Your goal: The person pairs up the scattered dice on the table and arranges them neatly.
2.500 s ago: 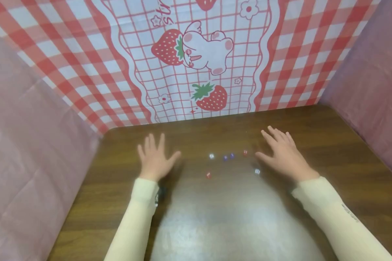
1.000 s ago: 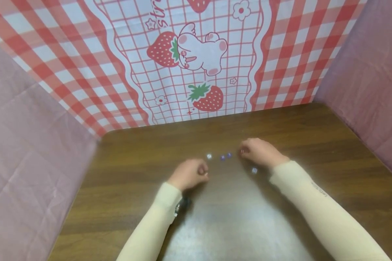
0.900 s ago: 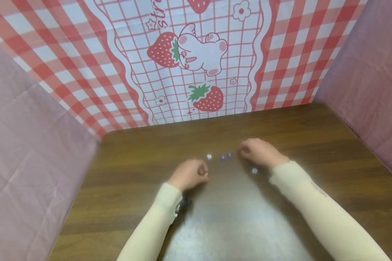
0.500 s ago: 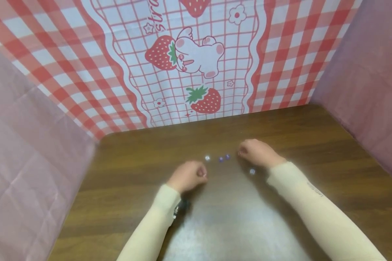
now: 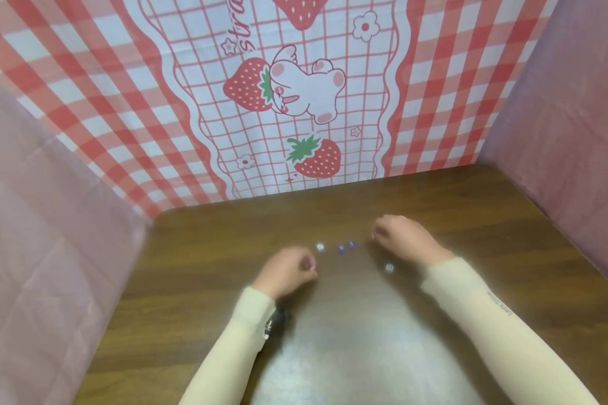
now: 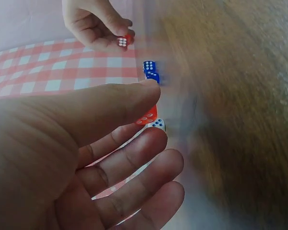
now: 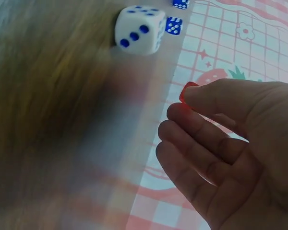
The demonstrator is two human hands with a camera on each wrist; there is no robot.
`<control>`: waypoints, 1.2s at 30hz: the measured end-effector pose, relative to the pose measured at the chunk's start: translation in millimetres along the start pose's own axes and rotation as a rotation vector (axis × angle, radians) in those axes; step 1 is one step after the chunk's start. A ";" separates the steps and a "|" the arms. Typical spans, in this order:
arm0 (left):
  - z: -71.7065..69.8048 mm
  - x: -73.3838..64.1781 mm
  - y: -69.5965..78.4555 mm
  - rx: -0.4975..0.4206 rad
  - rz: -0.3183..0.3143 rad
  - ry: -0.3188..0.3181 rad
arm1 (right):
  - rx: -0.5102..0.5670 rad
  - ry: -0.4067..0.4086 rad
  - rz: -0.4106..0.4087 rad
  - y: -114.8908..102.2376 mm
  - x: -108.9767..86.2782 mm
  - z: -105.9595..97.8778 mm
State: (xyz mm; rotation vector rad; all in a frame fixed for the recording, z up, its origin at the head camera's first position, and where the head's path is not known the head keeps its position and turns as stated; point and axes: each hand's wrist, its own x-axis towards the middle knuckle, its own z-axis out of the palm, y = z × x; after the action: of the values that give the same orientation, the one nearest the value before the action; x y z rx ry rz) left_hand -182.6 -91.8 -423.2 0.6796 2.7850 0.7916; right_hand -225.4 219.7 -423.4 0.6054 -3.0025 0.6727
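My left hand pinches a red die between thumb and fingertips, left of the middle of the table. To the right, my right hand pinches another red die, mostly covered by the thumb. Between the hands lie two blue dice side by side, with a white die just beyond the left fingertips. A second white die sits below the right hand, its blue pips plain in the right wrist view. Each hand's remaining fingers curl loosely.
The dice lie on a brown wooden table with a bright reflection near the front. A red-and-white strawberry cloth hangs along its back edge. Pink cloths close off both sides.
Both hands were spread open, with the red dice lying on the table. They came inward and pinched one red die each; in the last second they have stayed nearly in place.
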 end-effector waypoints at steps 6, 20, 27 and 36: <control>-0.8 1.7 -2.6 0.022 -0.004 0.014 | 0.048 0.021 0.008 -3.0 -2.6 -1.8; -8.4 -0.6 -2.8 0.035 0.007 0.071 | 0.134 0.087 0.007 -6.9 -17.2 -3.4; -6.5 1.3 -1.2 0.068 0.013 0.100 | 0.103 0.113 0.006 -9.9 -21.2 -7.5; -8.8 -0.2 1.4 0.065 0.002 0.123 | 0.112 0.095 0.021 -11.9 -23.7 -12.5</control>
State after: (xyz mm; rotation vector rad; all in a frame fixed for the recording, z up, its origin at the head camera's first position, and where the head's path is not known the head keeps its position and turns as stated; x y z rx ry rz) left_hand -184.3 -94.9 -414.9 0.6661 2.9330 0.7710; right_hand -200.0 223.6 -409.2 0.5307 -2.9031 0.8498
